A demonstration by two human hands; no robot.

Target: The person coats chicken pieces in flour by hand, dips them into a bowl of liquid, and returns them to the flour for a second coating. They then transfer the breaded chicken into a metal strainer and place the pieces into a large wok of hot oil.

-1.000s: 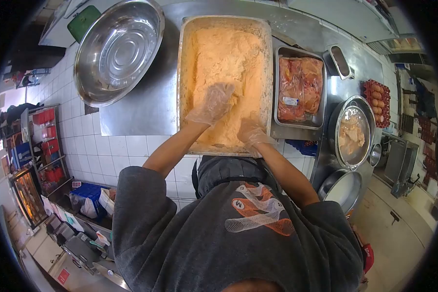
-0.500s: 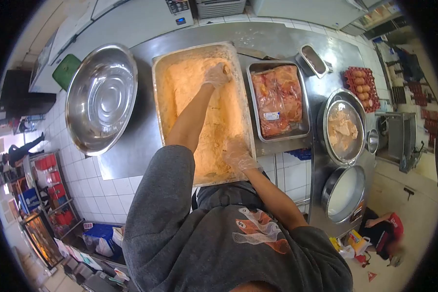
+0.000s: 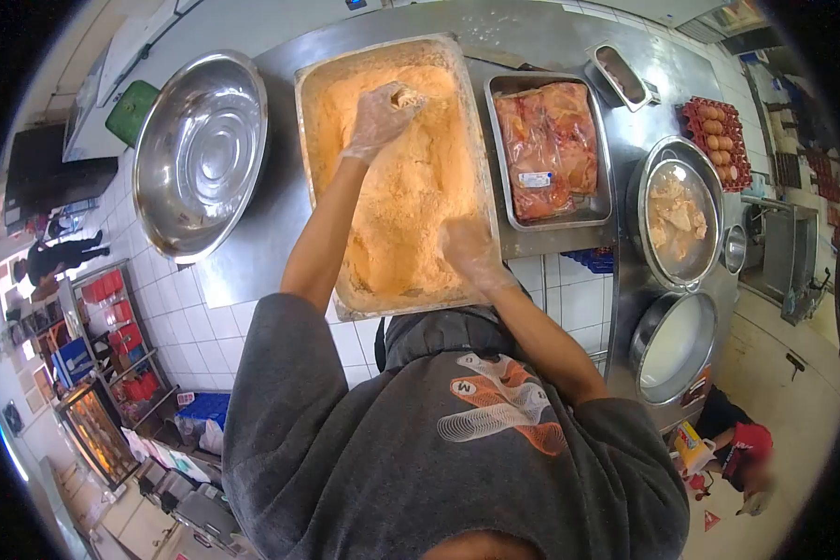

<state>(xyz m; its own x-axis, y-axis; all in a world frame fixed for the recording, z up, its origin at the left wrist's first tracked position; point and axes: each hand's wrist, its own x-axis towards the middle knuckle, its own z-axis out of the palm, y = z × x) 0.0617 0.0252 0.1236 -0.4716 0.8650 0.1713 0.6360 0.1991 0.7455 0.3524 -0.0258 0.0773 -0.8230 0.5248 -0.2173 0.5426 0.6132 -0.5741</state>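
A large metal tray (image 3: 301, 140) holds orange-tinted flour (image 3: 397, 201). In the far part of the tray, my left hand (image 3: 381, 117), in a clear glove, is closed around a flour-coated piece (image 3: 407, 97) that shows past its fingers. My right hand (image 3: 474, 252), also in a clear glove, rests in the flour by the tray's near right side. Its fingers are partly hidden and blurred, so what they hold, if anything, cannot be made out.
An oval steel basin (image 3: 201, 154) stands left. To the right are a tray of bagged raw meat (image 3: 546, 154), a small metal container (image 3: 619, 77), eggs (image 3: 716, 140), a bowl of pieces in liquid (image 3: 677, 219) and a pot of pale liquid (image 3: 667, 355). A person (image 3: 742, 448) is lower right.
The view has shifted, with the tray higher in it. My left hand has turned and moved slightly left, and the coated piece shows more clearly. My right hand remains at the near right side.
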